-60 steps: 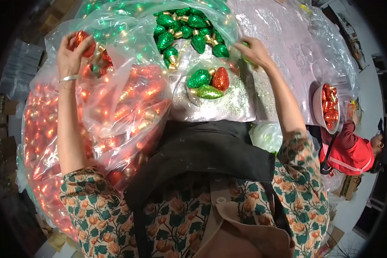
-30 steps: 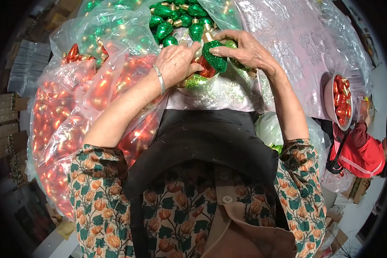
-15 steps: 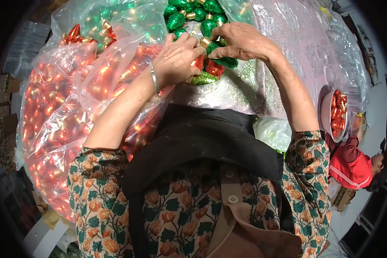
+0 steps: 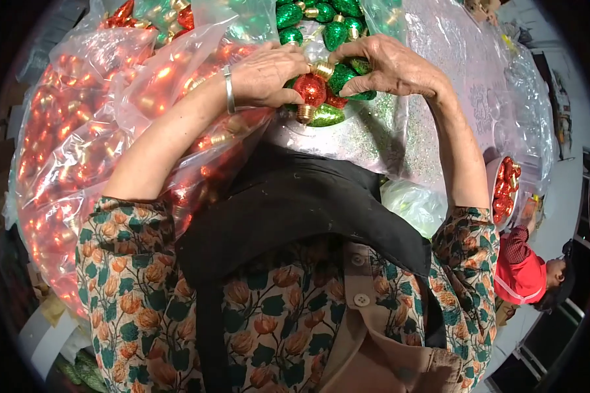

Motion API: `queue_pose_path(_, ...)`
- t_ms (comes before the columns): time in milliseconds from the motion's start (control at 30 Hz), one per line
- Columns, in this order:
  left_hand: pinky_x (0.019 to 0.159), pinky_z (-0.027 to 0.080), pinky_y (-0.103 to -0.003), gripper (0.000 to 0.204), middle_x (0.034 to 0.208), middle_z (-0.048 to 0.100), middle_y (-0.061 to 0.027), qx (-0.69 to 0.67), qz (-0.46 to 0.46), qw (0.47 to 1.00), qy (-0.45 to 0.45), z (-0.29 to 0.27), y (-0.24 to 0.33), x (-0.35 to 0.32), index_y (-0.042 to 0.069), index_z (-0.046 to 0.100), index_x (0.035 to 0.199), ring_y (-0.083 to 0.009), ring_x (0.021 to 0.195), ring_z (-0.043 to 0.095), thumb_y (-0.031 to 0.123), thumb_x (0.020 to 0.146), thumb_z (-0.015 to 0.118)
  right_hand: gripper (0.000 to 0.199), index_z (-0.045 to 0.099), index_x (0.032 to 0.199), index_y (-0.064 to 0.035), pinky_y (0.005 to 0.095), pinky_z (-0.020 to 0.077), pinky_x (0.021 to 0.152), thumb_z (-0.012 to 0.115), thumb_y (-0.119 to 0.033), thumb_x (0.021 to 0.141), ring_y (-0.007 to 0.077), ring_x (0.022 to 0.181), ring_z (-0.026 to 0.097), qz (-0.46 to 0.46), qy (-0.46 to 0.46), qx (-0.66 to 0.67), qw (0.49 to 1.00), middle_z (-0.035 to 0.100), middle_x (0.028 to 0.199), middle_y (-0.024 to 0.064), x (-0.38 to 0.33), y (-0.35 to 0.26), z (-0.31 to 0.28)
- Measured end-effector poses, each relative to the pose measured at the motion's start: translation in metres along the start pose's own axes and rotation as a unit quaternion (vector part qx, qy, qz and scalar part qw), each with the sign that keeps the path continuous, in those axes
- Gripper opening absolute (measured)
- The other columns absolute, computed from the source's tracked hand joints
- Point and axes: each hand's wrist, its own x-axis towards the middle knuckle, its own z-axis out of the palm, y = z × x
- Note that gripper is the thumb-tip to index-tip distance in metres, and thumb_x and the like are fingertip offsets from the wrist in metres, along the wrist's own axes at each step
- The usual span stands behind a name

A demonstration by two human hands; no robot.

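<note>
Glittery bulb-shaped ornaments with gold caps lie bunched between my hands at the table's near edge. My left hand [image 4: 269,75], with a silver bangle at the wrist, is curled against the left side of a red bulb ornament [image 4: 310,90], its thumb against it. My right hand [image 4: 393,65] bends its thumb and fingers round a dark green bulb ornament [image 4: 343,78] beside the red one. Below them sits a light green bulb ornament [image 4: 328,116]. Part of the bunch is hidden under my fingers.
Clear plastic bags of red ornaments [image 4: 65,164] fill the left side. Several green ornaments [image 4: 335,33] lie beyond my hands. Glitter-strewn plastic sheeting [image 4: 449,46] covers the right. A pale bowl of red ornaments [image 4: 505,190] stands at far right, near a person in red [image 4: 521,275].
The red bulb ornament now shows fully between my hands, gold cap toward me. My left hand has moved back from the bunch's front, and the view has shifted slightly.
</note>
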Motion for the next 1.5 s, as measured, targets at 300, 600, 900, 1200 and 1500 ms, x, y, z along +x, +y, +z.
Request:
queue_pose_path(300, 0.086, 0.035, -0.039, 0.051, 0.105, 0.056, -0.0090, -0.067, -0.074, 0.992, -0.082, -0.011, -0.001, -0.003, 0.008, 0.056, 0.112, -0.0249, 0.106, 0.049, 0.032, 0.071, 0.072, 0.055, 0.056, 0.114, -0.0050, 0.0377, 0.0451, 0.076, 0.076, -0.027, 0.068, 0.0311, 0.089, 0.058, -0.131, 0.050, 0.023, 0.990, 0.060, 0.098, 0.0128, 0.006, 0.004, 0.020)
queue_pose_path(600, 0.089, 0.035, -0.041, 0.050, 0.110, 0.053, -0.0090, -0.119, -0.054, 0.990, -0.047, -0.009, -0.001, -0.008, 0.009, 0.054, 0.116, -0.0265, 0.110, 0.047, 0.030, 0.073, 0.070, 0.060, 0.048, 0.120, 0.0005, 0.0386, 0.0458, 0.067, 0.068, -0.038, 0.078, 0.0331, 0.077, 0.060, 0.075, 0.070, 0.211, 0.972, 0.061, 0.086, 0.0187, -0.005, -0.037, 0.021)
queue_pose_path(900, 0.088, 0.034, -0.041, 0.051, 0.107, 0.055, -0.0109, 0.047, -0.032, 0.998, 0.035, -0.005, 0.011, -0.002, 0.004, 0.059, 0.110, -0.0273, 0.108, 0.046, 0.040, 0.074, 0.067, 0.051, 0.050, 0.103, 0.0049, 0.0425, 0.0490, 0.065, 0.057, -0.043, 0.086, 0.0365, 0.070, 0.063, 0.164, 0.065, -0.027, 0.984, 0.059, 0.067, 0.0234, -0.014, -0.036, 0.042)
queue_pose_path(1200, 0.088, 0.036, -0.044, 0.051, 0.093, 0.060, -0.0126, 0.063, -0.079, 0.989, 0.107, 0.012, 0.062, 0.000, 0.003, 0.062, 0.101, -0.0269, 0.098, 0.053, 0.043, 0.071, 0.069, 0.057, 0.055, 0.097, 0.0062, 0.0420, 0.0500, 0.065, 0.052, -0.050, 0.086, 0.0346, 0.075, 0.063, 0.116, -0.055, -0.198, 0.972, 0.061, 0.077, 0.0243, -0.012, -0.027, 0.053)
queue_pose_path(1500, 0.091, 0.037, -0.043, 0.037, 0.093, 0.060, -0.0132, 0.057, -0.061, 0.995, 0.063, 0.015, 0.064, -0.003, 0.004, 0.061, 0.093, -0.0275, 0.090, 0.056, 0.030, 0.069, 0.071, 0.045, 0.051, 0.111, 0.0012, 0.0377, 0.0482, 0.072, 0.047, -0.039, 0.091, 0.0301, 0.078, 0.059, -0.005, 0.196, 0.062, 0.979, 0.059, 0.092, 0.0182, 0.040, -0.024, 0.026)
